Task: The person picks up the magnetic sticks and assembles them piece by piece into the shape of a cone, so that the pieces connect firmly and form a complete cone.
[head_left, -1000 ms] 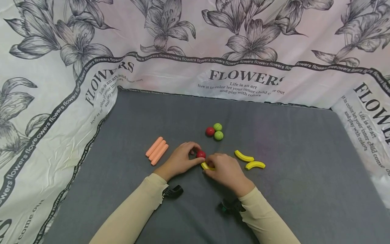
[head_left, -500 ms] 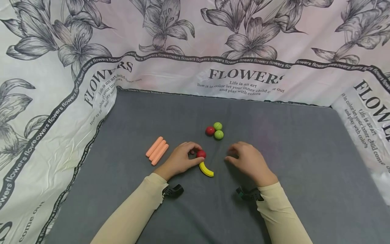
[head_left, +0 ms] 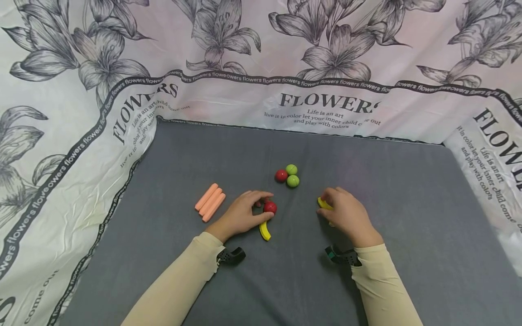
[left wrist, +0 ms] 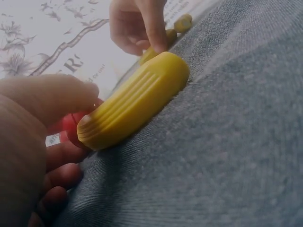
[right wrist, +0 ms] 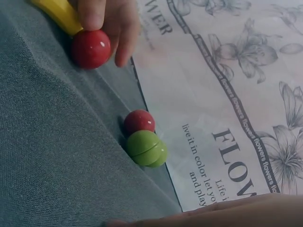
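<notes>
My left hand (head_left: 244, 210) curls its thumb and fingers about a red ball (head_left: 270, 207). Below its thumb a yellow toy banana (head_left: 265, 231) lies on the cloth, one end close to the ball. That ridged banana (left wrist: 137, 101) fills the middle of the left wrist view, partly covering the red ball (left wrist: 71, 124). Farther right, my right hand (head_left: 346, 213) holds a second toy banana (head_left: 324, 203) at the fingertips. Most of this one is hidden by the hand. A bit of another yellow piece (head_left: 331, 224) peeps out under the palm.
Beyond the hands sit another red ball (head_left: 281, 175) and two green balls (head_left: 292, 181), close together. Several orange sausage-like sticks (head_left: 210, 202) lie side by side at the left. A grey cloth (head_left: 253, 280) covers the surface, bordered by white flower-printed sheeting (head_left: 244, 99).
My right hand has left the banana near the left hand and moved right to the other bananas. The near banana has swung left at its lower end. My left hand stays by the red ball.
</notes>
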Motion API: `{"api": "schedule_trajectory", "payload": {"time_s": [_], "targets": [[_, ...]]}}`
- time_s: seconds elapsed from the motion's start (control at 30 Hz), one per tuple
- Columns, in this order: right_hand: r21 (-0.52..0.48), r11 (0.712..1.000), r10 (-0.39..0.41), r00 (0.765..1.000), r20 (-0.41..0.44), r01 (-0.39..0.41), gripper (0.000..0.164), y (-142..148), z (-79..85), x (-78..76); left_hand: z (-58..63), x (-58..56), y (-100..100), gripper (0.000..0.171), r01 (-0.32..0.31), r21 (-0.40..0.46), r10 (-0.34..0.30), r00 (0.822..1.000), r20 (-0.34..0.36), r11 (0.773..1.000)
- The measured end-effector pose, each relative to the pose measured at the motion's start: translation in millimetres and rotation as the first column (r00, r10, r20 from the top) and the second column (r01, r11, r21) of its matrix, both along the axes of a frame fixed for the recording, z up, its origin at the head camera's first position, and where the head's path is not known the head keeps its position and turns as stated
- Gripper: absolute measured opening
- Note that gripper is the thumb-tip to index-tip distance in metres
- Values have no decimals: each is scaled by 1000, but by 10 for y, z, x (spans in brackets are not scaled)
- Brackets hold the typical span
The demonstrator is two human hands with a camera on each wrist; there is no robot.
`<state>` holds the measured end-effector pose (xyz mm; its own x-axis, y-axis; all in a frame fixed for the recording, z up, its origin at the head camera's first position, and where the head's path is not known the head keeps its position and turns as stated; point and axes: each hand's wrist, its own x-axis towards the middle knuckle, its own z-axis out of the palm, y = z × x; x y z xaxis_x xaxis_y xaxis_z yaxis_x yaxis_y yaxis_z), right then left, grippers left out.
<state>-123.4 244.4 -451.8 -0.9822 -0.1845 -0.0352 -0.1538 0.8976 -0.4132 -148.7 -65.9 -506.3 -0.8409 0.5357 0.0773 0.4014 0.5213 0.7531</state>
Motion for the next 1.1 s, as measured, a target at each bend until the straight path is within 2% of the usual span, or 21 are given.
{"api": "schedule_trajectory", "payload": {"time_s": [0.1, 0.23, 0.5, 0.67, 0.97, 1.1], "targets": [[-11, 1000, -4, 1000, 17, 5, 25, -7, -1, -10, 2, 3, 4, 41, -15, -4, 15, 1000, 5, 1000], [-32, 999, -4, 1000, 17, 5, 22, 7, -8, -13, 1, 11, 15, 34, -6, 4, 6, 1000, -22, 1000], [-53, 999, -10, 1000, 22, 11, 17, 2, 23, -8, -5, 10, 13, 34, 4, 8, -3, 1000, -29, 1000], [-115, 993, -13, 999, 49, 19, 19, -49, 50, -4, -11, 15, 0, 34, 0, 8, 1, 999, -40, 1000], [-293, 953, 95, 995, 39, -80, 16, -226, 17, 6, 4, 29, 9, 37, -17, 4, 17, 999, -38, 1000], [-340, 933, 134, 991, 23, -118, 15, -319, -36, 32, -1, 31, 15, 34, -23, 4, 23, 999, -27, 1000]]}}
